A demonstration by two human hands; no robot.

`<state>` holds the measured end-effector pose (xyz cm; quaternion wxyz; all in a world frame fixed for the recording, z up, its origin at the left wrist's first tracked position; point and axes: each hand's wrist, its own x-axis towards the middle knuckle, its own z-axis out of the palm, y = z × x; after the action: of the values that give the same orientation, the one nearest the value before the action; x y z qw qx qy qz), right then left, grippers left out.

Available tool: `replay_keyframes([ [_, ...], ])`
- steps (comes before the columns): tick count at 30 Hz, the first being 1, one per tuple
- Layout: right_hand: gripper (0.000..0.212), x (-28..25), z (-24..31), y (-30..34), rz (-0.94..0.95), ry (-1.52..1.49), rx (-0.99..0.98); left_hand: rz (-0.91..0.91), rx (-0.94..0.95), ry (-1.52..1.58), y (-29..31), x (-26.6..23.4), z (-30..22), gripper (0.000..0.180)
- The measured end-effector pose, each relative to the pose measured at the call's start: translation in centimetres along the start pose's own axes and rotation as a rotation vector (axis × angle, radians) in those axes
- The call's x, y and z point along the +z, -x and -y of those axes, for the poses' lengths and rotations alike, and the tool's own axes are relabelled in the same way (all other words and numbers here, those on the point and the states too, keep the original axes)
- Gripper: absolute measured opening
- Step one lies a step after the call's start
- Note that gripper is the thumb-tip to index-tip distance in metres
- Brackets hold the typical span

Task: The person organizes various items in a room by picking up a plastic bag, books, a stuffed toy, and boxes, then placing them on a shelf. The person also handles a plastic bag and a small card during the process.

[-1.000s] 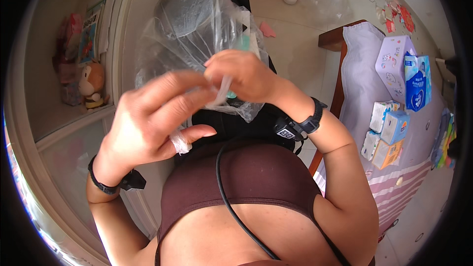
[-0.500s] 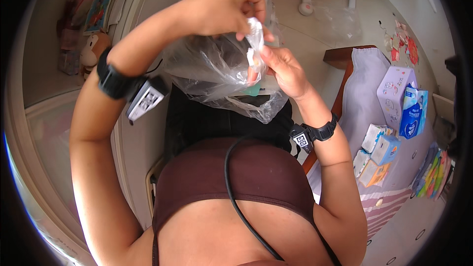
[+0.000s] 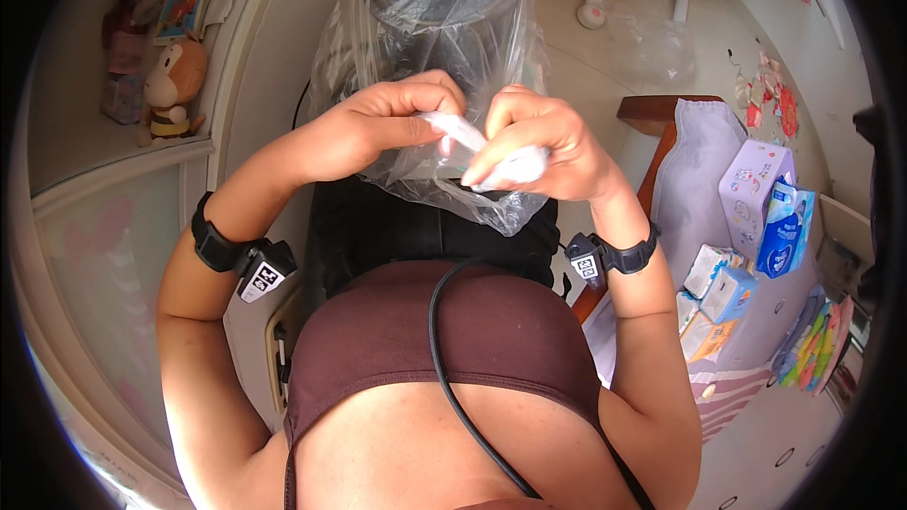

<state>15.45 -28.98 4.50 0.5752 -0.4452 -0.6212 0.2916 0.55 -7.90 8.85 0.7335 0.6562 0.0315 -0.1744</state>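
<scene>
A white, twisted strip [image 3: 461,132] is seen above the near part of a clear plastic bag [image 3: 425,47]; whether the two are joined cannot be told. One end is pinched between thumb and fingers of the left hand [image 3: 368,127], and its bunched part is gripped by the right hand [image 3: 548,144]. Right of the bag, a lilac box [image 3: 749,179] is seen; left, a plush monkey [image 3: 176,85].

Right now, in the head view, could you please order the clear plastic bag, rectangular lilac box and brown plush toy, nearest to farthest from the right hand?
1. Clear plastic bag: front centre
2. Lilac box: right
3. Brown plush toy: far left
</scene>
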Motion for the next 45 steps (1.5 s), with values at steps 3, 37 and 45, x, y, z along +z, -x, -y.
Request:
replay_keyframes([
  [3,0.027,0.4,-0.3,0.1,-0.066,0.521,-0.077,-0.011,0.052,-0.025,0.2,-0.7,-0.9,0.022],
  [37,0.026,2.6,0.2,-1.8,-0.417,-0.129,0.396,-0.159,0.628,-1.030,-1.7,-0.2,-6.2,0.017],
  [45,0.054,2.8,0.0,-1.5,-0.459,-0.282,0.486,-0.082,0.456,-0.797,-4.1,-0.7,-4.9,0.024],
])
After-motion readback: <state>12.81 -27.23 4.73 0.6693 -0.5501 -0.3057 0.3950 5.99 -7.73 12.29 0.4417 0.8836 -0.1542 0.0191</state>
